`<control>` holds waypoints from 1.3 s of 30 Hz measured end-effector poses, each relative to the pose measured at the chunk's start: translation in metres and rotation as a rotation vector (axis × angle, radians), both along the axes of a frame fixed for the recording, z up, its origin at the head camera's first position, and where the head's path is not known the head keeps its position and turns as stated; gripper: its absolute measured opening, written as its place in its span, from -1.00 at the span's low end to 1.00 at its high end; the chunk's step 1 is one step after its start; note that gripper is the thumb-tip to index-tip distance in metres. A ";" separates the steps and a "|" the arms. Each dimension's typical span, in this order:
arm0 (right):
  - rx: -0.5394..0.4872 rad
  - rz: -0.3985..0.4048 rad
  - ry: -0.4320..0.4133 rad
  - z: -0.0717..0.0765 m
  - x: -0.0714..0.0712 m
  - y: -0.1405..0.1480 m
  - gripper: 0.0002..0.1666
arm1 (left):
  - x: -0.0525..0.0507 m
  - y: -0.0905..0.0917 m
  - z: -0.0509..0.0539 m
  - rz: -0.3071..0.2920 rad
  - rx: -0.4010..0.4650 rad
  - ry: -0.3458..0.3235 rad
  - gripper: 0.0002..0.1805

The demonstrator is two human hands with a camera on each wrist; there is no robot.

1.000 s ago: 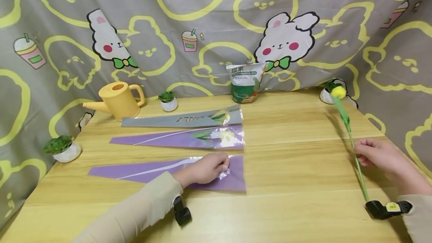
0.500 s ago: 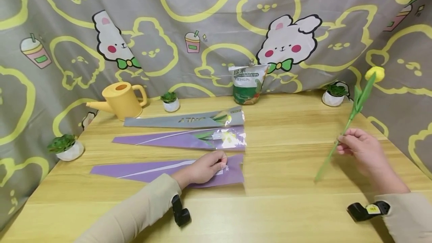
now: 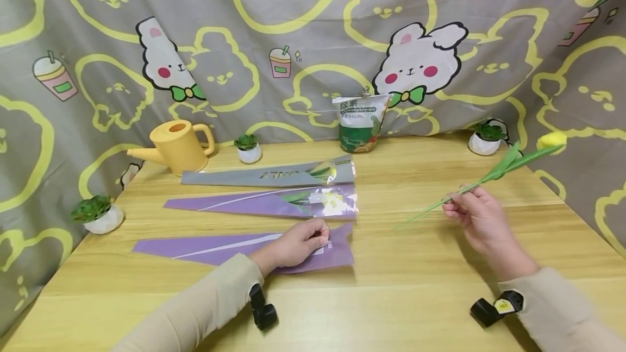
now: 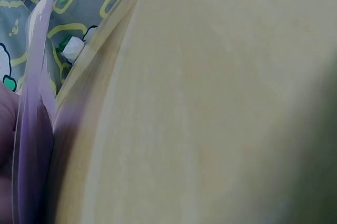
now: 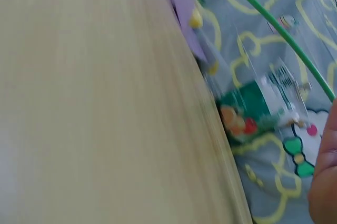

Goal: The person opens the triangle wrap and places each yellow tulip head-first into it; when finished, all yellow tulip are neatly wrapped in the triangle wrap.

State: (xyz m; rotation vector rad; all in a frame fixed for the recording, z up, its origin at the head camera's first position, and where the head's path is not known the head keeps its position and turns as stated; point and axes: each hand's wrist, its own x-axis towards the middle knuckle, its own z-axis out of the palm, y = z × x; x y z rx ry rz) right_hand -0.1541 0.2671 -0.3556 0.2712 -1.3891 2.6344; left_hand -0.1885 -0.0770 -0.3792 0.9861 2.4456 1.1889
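Note:
My left hand (image 3: pixel 297 243) pinches the nearest purple flower sleeve (image 3: pixel 215 247) close to its wide right end, where the edge is lifted off the table. In the left wrist view this sleeve (image 4: pixel 32 145) stands up beside the hand, its layers partly apart near the top. My right hand (image 3: pixel 481 221) holds a yellow artificial tulip (image 3: pixel 504 167) by its green stem, above the table to the right. Its bloom points right and its bare stem end points left toward the sleeve, some way from it. The stem (image 5: pixel 295 46) shows in the right wrist view.
Behind lie a purple sleeve (image 3: pixel 235 204) and a grey sleeve (image 3: pixel 235 177), each with a flower inside. A yellow watering can (image 3: pixel 178 145), a green-white bag (image 3: pixel 359 129) and potted succulents (image 3: pixel 248 151) line the back. Another succulent (image 3: pixel 100 216) stands left. A patterned curtain (image 3: pixel 313 10) hangs behind.
My right hand has moved left with the tulip, tilting it from near upright to a low slant, stem end leftward. My left hand has lifted the sleeve's wide end a little.

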 end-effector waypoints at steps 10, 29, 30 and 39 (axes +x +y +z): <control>-0.005 0.087 -0.052 -0.003 -0.001 -0.035 -0.62 | 0.000 0.000 -0.002 0.014 0.007 -0.020 -0.84; 0.027 0.144 -0.123 -0.011 -0.004 -0.064 -0.64 | 0.000 0.000 -0.001 -0.001 0.035 -0.040 -0.84; 0.032 0.138 -0.126 -0.011 -0.004 -0.064 -0.64 | 0.000 0.000 -0.002 -0.001 0.039 -0.043 -0.84; 0.099 0.099 -0.184 -0.013 -0.003 -0.063 -0.64 | 0.000 -0.001 -0.002 0.001 0.044 -0.037 -0.82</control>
